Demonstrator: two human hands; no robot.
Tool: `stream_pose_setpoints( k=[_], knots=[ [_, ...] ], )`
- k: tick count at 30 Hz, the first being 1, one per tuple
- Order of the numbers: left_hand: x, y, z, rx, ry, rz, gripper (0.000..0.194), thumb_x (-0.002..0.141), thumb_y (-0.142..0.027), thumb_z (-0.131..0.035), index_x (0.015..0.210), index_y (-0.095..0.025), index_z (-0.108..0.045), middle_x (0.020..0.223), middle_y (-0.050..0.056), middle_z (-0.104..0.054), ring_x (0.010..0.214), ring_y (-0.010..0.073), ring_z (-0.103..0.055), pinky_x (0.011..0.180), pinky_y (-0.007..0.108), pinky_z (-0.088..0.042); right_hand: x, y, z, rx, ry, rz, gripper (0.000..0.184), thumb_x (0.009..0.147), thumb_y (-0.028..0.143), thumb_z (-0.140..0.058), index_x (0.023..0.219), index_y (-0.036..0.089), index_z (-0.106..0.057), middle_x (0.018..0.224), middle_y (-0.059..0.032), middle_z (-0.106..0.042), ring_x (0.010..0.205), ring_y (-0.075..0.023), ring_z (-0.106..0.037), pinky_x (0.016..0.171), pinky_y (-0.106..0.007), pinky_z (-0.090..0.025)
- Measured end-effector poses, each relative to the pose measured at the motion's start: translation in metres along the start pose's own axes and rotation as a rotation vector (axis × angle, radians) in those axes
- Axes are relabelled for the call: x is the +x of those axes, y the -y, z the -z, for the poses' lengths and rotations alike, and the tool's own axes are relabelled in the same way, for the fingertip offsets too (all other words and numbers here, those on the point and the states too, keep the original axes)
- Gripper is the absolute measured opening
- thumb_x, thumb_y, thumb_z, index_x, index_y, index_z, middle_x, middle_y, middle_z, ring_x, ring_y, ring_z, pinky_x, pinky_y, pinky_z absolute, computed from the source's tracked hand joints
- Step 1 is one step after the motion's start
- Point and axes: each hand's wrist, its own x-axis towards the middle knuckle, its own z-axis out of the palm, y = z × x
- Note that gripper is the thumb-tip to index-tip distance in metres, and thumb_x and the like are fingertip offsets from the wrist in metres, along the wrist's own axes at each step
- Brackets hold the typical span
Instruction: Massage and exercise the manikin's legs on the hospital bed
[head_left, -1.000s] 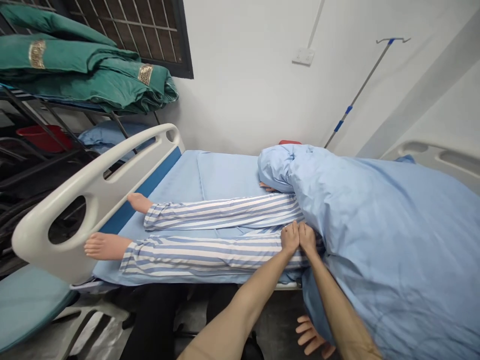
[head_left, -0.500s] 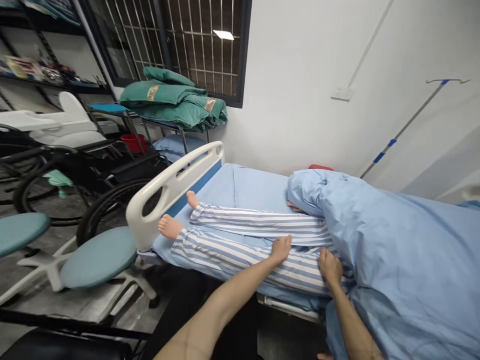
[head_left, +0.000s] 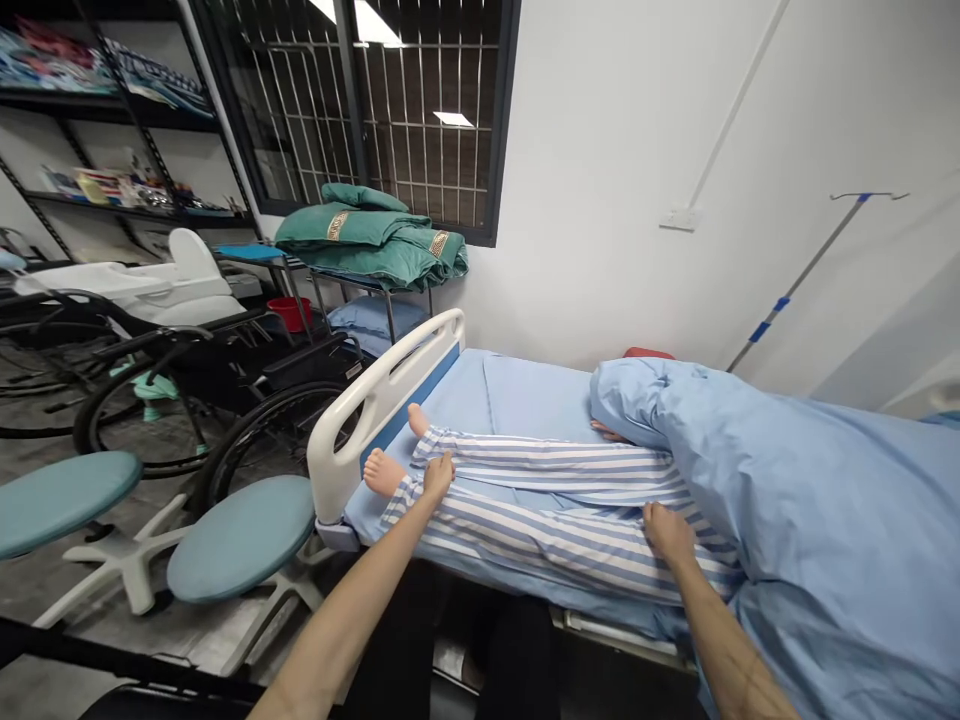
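Striped blue-and-white trousers [head_left: 555,530] cover the legs of a figure lying on the bed, its smooth bare feet [head_left: 384,472] looking like a manikin's. My left hand [head_left: 439,474] is closed on the trouser cloth at the lower leg, close to the ankles. Farther up, at the thigh, my right hand [head_left: 669,532] is closed with its fingers against the trousers, seeming to grip the fabric. A light blue quilt [head_left: 817,500] hides the figure's upper body. Part of the figure's hand [head_left: 607,432] shows from under the quilt's edge.
The bed's white footboard [head_left: 349,425] rises beyond the feet. Round stools [head_left: 240,540] and a wheelchair [head_left: 277,410] stand to the left. Green folded bedding [head_left: 375,240] is piled under the window. An IV pole [head_left: 795,280] leans by the wall.
My left hand has moved left from around the knee down to the ankle end of the trousers. My right hand stays at the thigh. The view has shifted slightly.
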Motion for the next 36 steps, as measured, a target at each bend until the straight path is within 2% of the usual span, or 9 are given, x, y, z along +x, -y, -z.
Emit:
stream_pose_setpoints(
  k=[4,8,13,16,18,22,28,36],
  knots=[
    [0.007,0.025,0.004,-0.043,0.08,0.035,0.04,0.09,-0.028,-0.034,0.056,-0.021,-0.055,0.057,0.004,-0.061,0.07,0.0185,-0.061,0.07,0.027,-0.042,-0.015,0.058,-0.007,0.006,0.028,0.141,0.042,0.097,0.036,-0.028,0.101,0.016,-0.065,0.096,-0.0157,-0.07,0.092,-0.026,-0.066,0.075,-0.032,-0.042],
    [0.011,0.048,-0.003,-0.003,0.127,-0.069,0.038,0.091,-0.031,-0.032,0.06,-0.021,-0.052,0.067,0.003,-0.065,0.074,0.0172,-0.061,0.071,0.025,-0.039,-0.044,0.136,-0.017,0.078,-0.02,0.339,0.034,0.098,0.032,-0.031,0.097,0.016,-0.062,0.095,-0.0111,-0.069,0.09,-0.0194,-0.064,0.073,-0.026,-0.038],
    [0.009,0.058,-0.01,0.131,0.152,-0.129,0.037,0.094,-0.032,-0.029,0.072,-0.021,-0.057,0.082,0.004,-0.068,0.083,0.0179,-0.06,0.072,0.026,-0.035,-0.084,0.243,-0.024,0.193,-0.095,0.58,0.026,0.096,0.03,-0.038,0.094,0.017,-0.061,0.096,-0.0084,-0.066,0.092,-0.0167,-0.06,0.076,-0.023,-0.035],
    [0.01,0.06,-0.011,0.213,0.154,-0.155,0.037,0.095,-0.032,-0.028,0.08,-0.021,-0.06,0.089,0.005,-0.069,0.089,0.0179,-0.06,0.075,0.025,-0.034,-0.104,0.298,-0.026,0.252,-0.101,0.642,0.026,0.095,0.03,-0.037,0.096,0.018,-0.061,0.096,-0.0072,-0.065,0.091,-0.0169,-0.058,0.076,-0.024,-0.035],
    [0.011,0.063,-0.012,0.265,0.164,-0.202,0.035,0.096,-0.029,-0.028,0.087,-0.021,-0.061,0.095,0.005,-0.069,0.092,0.0173,-0.06,0.077,0.025,-0.034,-0.114,0.324,-0.03,0.265,-0.086,0.653,0.026,0.094,0.028,-0.037,0.097,0.018,-0.061,0.098,-0.0078,-0.065,0.093,-0.0181,-0.058,0.077,-0.026,-0.036],
    [0.013,0.071,-0.015,0.328,0.176,-0.257,0.033,0.096,-0.026,-0.03,0.094,-0.02,-0.062,0.099,0.006,-0.069,0.093,0.0164,-0.061,0.076,0.025,-0.034,-0.126,0.346,-0.045,0.231,-0.008,0.663,0.026,0.091,0.029,-0.04,0.102,0.017,-0.061,0.103,-0.0097,-0.066,0.098,-0.0216,-0.058,0.08,-0.03,-0.037],
    [0.008,0.077,-0.025,0.342,0.102,-0.284,0.031,0.096,-0.031,-0.033,0.09,-0.02,-0.062,0.094,0.006,-0.069,0.09,0.0163,-0.062,0.075,0.025,-0.034,-0.129,0.344,-0.059,0.2,0.035,0.698,0.032,0.088,0.04,-0.044,0.103,0.018,-0.061,0.101,-0.0104,-0.068,0.099,-0.024,-0.06,0.084,-0.033,-0.036],
    [0.008,0.078,-0.029,0.36,0.121,-0.308,0.028,0.095,-0.03,-0.034,0.093,-0.02,-0.061,0.097,0.006,-0.068,0.095,0.0171,-0.06,0.078,0.026,-0.035,-0.127,0.345,-0.058,0.204,0.044,0.69,0.034,0.087,0.041,-0.044,0.103,0.018,-0.061,0.099,-0.0102,-0.068,0.097,-0.0253,-0.061,0.084,-0.035,-0.038]
  ],
)
